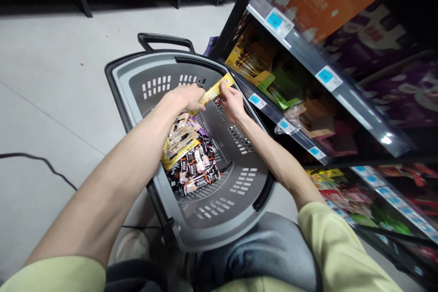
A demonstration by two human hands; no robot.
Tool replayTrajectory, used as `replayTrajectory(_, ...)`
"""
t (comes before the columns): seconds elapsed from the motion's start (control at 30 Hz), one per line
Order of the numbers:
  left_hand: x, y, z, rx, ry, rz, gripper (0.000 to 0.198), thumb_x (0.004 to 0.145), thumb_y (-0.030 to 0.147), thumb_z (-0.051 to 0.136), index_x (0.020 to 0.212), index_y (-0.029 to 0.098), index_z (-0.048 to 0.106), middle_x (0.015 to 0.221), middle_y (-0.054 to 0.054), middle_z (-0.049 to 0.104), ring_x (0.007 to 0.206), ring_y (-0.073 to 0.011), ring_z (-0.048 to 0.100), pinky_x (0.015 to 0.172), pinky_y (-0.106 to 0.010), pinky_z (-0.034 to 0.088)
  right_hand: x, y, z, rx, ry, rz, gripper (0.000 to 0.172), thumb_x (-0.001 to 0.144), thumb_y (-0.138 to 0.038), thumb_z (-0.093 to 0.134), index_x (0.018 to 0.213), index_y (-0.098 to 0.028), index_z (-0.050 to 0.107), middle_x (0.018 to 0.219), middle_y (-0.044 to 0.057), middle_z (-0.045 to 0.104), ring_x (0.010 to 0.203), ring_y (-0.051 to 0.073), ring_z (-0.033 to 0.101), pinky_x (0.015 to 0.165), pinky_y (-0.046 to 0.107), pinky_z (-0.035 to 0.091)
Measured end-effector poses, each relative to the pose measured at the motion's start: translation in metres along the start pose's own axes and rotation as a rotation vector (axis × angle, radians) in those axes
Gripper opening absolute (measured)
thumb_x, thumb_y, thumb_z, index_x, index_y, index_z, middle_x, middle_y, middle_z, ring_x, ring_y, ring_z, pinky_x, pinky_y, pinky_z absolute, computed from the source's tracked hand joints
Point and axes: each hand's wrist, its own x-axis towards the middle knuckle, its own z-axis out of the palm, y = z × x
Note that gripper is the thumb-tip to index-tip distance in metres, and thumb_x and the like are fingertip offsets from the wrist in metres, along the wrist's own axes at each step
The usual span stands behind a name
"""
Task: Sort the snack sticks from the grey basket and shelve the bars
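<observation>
Over the grey shopping basket, a narrow yellow snack packet is stretched between my hands. My right hand pinches its upper right end with the thumb on top. At the lower left end, my left hand is closed on the packet, its fingertips partly hidden. Beneath my left forearm, a pile of shiny packets lies in the basket: narrow yellow-and-tan packets on the left and dark packets with orange and pink print in front. Some purple ones show behind them.
To the right stands a slanted-looking black shelf rack with price tags, close to the basket's rim. Yellow boxes of packets and a green box sit on it. A black cable runs across the floor at left.
</observation>
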Motion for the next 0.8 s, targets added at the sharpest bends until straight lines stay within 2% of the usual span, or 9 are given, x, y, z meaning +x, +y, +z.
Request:
replayTrajectory(0.1, 0.0023, -0.0022, 0.002, -0.015, -0.035, -0.015, 0.055, 0.078, 0.053, 0.069, 0.124, 0.023, 0.069, 0.112, -0.013, 0.07, 0.105, -0.031, 0.066, 0.09, -0.039, 0.049, 0.0, -0.0039, -0.001, -0.023, 0.01, -0.015, 0.056, 0.072, -0.077, 0.066, 0.079, -0.021, 0.066, 0.078, 0.004, 0.072, 0.078, 0.018, 0.071, 0.058, 0.026, 0.057)
replayTrajectory(0.23, 0.0036, -0.004, 0.0039, -0.025, -0.039, -0.027, 0.06, 0.071, 0.051, 0.076, 0.126, 0.027, 0.069, 0.109, -0.011, 0.071, 0.107, -0.0299, 0.065, 0.09, -0.037, 0.049, 0.0, -0.005, -0.0025, -0.077, -0.011, -0.048, 0.057, 0.072, -0.078, 0.064, 0.082, -0.022, 0.066, 0.076, 0.003, 0.071, 0.076, 0.018, 0.07, 0.056, 0.027, 0.057)
replayTrajectory(0.37, 0.0008, -0.0033, 0.0032, 0.003, -0.043, -0.024, 0.06, 0.071, 0.049, 0.076, 0.126, 0.026, 0.069, 0.109, -0.012, 0.071, 0.105, -0.0297, 0.065, 0.089, -0.037, 0.049, 0.0005, -0.0032, -0.0036, -0.079, -0.007, -0.065, 0.059, 0.073, -0.081, 0.059, 0.079, -0.023, 0.066, 0.076, 0.002, 0.071, 0.074, 0.016, 0.069, 0.058, 0.027, 0.058)
replayTrajectory(0.47, -0.0015, -0.0017, 0.0019, 0.007, -0.052, -0.017, 0.057, 0.075, 0.055, 0.071, 0.124, 0.025, 0.07, 0.11, -0.013, 0.071, 0.102, -0.0302, 0.066, 0.088, -0.038, 0.049, 0.0004, -0.0025, -0.0034, -0.059, 0.016, -0.053, 0.059, 0.075, -0.08, 0.059, 0.076, -0.022, 0.066, 0.078, 0.003, 0.072, 0.075, 0.017, 0.069, 0.059, 0.028, 0.059)
replayTrajectory(0.63, -0.0012, 0.0018, 0.0012, 0.005, -0.033, -0.023, 0.062, 0.087, 0.065, 0.049, 0.126, 0.02, 0.069, 0.113, -0.016, 0.069, 0.101, -0.0304, 0.066, 0.087, -0.04, 0.05, -0.0008, -0.0032, -0.0017, -0.044, 0.032, -0.039, 0.056, 0.073, -0.077, 0.065, 0.08, -0.022, 0.069, 0.077, 0.003, 0.073, 0.078, 0.019, 0.071, 0.057, 0.027, 0.057)
replayTrajectory(0.8, 0.0025, 0.0025, 0.0032, 0.016, 0.006, -0.012, 0.061, 0.088, 0.062, 0.049, 0.128, 0.02, 0.067, 0.113, -0.015, 0.07, 0.105, -0.0309, 0.064, 0.091, -0.041, 0.048, 0.0004, -0.0032, -0.0024, -0.029, 0.015, -0.015, 0.055, 0.073, -0.076, 0.066, 0.085, -0.022, 0.071, 0.074, 0.003, 0.072, 0.077, 0.019, 0.071, 0.056, 0.028, 0.057)
